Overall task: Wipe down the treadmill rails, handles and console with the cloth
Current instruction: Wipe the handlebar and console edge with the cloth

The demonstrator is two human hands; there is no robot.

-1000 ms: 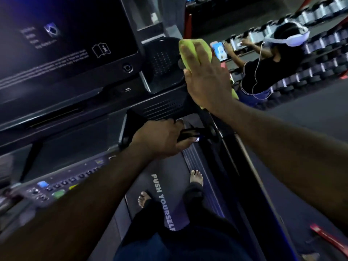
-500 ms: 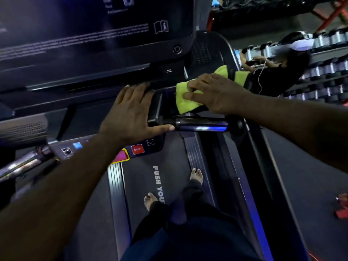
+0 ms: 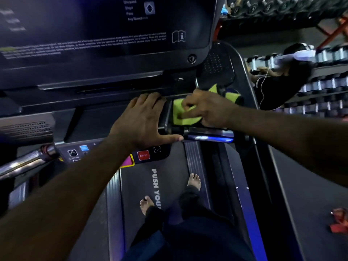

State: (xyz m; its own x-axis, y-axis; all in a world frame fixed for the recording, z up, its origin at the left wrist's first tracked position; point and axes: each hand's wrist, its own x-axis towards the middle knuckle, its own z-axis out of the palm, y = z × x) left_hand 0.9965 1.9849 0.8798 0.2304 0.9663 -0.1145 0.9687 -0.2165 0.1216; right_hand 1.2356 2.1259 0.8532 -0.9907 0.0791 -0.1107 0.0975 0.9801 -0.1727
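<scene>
My right hand (image 3: 207, 108) grips a yellow-green cloth (image 3: 181, 114) and presses it on the dark tray just above the treadmill's right handle bar (image 3: 209, 135). More of the cloth (image 3: 230, 96) sticks out behind that hand. My left hand (image 3: 143, 121) lies flat with straight fingers on the console ledge beside the cloth, thumb reaching toward the handle bar. The big dark console screen (image 3: 105, 29) fills the upper left. The right side rail (image 3: 250, 213) runs down beside the belt.
A button panel with a red STOP button (image 3: 143, 155) sits under my left wrist. A metal left handle (image 3: 24, 162) juts out at the left. My bare feet (image 3: 194, 180) stand on the belt. A person (image 3: 278, 81) sits by dumbbell racks (image 3: 323, 87) at the right.
My right hand brought the cloth down from the upper right of the console to the tray above the handle bar. My left hand let go of the handle bar and flattened on the ledge.
</scene>
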